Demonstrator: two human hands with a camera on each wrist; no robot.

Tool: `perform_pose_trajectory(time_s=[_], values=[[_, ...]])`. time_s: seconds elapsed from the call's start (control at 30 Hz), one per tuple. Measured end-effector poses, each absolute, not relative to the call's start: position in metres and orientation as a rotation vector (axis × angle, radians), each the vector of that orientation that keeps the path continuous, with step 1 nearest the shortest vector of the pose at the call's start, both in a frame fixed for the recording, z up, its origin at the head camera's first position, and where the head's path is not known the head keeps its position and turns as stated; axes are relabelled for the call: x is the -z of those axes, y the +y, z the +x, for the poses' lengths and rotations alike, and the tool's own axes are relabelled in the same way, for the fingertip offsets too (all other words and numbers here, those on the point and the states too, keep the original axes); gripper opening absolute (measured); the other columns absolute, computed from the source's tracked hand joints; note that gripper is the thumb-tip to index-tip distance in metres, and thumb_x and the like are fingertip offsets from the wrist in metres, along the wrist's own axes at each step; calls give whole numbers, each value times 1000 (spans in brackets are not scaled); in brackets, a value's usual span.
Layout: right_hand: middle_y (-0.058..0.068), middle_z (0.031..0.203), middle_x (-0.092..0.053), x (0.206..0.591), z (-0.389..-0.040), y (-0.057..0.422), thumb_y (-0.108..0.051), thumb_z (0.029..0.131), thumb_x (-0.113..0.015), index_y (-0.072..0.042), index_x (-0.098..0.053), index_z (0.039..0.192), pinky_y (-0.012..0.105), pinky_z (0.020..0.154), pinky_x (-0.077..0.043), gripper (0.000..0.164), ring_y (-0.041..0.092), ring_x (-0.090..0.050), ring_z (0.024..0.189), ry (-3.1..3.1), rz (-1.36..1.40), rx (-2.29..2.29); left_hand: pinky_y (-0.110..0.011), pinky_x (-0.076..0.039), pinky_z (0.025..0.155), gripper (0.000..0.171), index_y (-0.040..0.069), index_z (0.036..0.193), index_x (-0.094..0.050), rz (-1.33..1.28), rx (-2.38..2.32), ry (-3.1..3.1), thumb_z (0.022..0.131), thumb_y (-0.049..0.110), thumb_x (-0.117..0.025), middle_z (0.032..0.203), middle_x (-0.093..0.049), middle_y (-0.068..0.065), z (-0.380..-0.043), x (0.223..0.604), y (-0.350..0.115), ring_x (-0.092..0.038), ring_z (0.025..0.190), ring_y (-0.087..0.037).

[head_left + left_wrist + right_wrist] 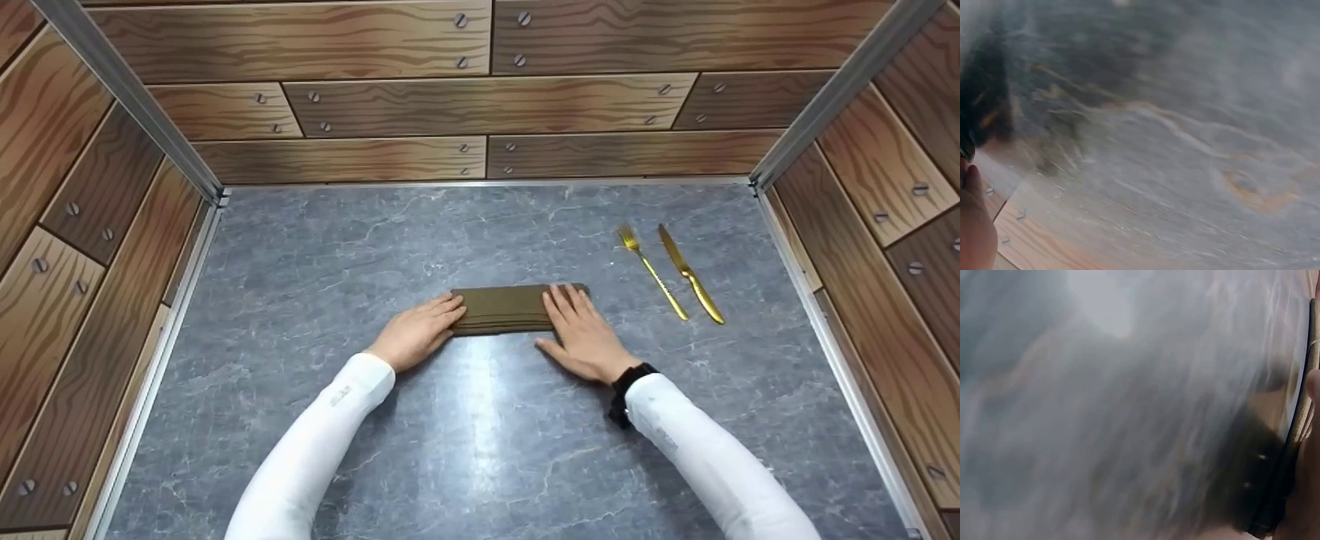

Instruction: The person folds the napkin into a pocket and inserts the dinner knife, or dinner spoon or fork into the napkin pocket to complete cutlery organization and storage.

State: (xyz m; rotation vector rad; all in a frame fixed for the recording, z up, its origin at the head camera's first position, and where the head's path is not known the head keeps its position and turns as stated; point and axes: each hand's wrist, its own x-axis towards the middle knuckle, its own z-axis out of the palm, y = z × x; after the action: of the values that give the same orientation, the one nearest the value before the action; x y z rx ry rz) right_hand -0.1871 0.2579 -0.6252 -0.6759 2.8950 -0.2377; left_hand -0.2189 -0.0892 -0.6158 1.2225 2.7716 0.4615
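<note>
A folded olive-brown cloth (501, 306) lies flat at the middle of the table, its layered edges facing the near side. On its left end rest the fingers of my left hand (418, 330), stretched out. My right hand (586, 336) lays its spread fingers over the right end, with the thumb apart on the near side. Only part of the left hand (977, 230) shows at the edge of the left wrist view. In the right wrist view, the cloth's stacked edge (1304, 410) runs beside the right hand (1303, 495).
To the right of the cloth lie a gold fork (654, 274) and a gold knife (691, 274), side by side and slanted. The grey marbled tabletop (337, 232) is bounded by wood-patterned walls (390, 109) at the back and both sides, with metal rails along the edges.
</note>
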Motion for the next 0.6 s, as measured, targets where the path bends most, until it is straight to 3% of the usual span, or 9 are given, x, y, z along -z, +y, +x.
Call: perform_pose_trajectory(time_s=[0.1,0.2,0.4,0.6], values=[[17,169,-13,620,-188,255,-58,106,-38,-3,-16,163,49,125,6,82,37,-3,156,2899,-663,203,-42,-33,119,46,8,150,-53,1217,-522,2768,107,23,-57,158,-45,-9,-220,614,-88,-37,148,-25],[17,166,-27,613,-190,244,-55,106,-44,-3,-34,159,51,125,2,75,39,-13,154,2939,-693,193,-43,-36,118,41,7,144,-59,1211,-562,2783,106,21,-58,154,-50,-9,-222,613,-88,-43,144,-26],[13,144,-57,605,-198,203,-35,103,-61,-5,-62,140,50,118,-31,47,33,-48,135,2965,-855,492,-41,-40,114,30,8,132,-69,1106,-691,2838,107,19,-56,141,-62,-8,-227,610,-80,-54,134,-26],[7,115,-70,608,-210,172,-25,98,-72,-7,-75,123,41,97,-49,31,27,-61,109,2904,-767,973,-39,-48,104,27,11,119,-74,867,-843,2893,108,25,-53,119,-73,-3,-233,605,-62,-63,117,-24]])
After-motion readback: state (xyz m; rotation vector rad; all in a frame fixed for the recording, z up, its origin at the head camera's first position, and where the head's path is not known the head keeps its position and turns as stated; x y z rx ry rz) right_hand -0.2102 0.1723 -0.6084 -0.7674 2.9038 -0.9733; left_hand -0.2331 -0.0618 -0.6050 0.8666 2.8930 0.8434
